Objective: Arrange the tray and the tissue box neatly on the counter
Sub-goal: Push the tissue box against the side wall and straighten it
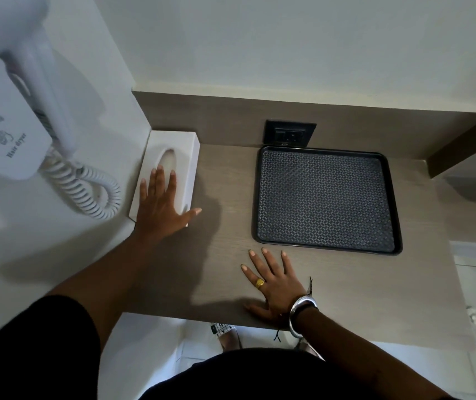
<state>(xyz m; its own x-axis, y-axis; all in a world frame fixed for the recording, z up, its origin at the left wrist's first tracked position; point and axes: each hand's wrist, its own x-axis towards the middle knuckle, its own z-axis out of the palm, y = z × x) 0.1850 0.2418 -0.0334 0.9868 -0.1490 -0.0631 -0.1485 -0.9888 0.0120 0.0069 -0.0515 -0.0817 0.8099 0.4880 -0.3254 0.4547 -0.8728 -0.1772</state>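
My left hand (163,207) lies flat on the near end of the tissue box (170,166), fingers (160,180) spread, pressing rather than gripping, tips at its oval slot. The box is smooth white, hard-edged, its long axis running away from me, against the side wall at the counter (225,197) corner. The tray (327,199), black with a raised rim and woven-textured mat, sits well to the right of the box, below the socket (290,135). My right hand (274,284) rests splayed and empty on the woodgrain, nearer the tray's front edge.

tissue box (170,168) left, tray (326,197) right, on counter (225,197)
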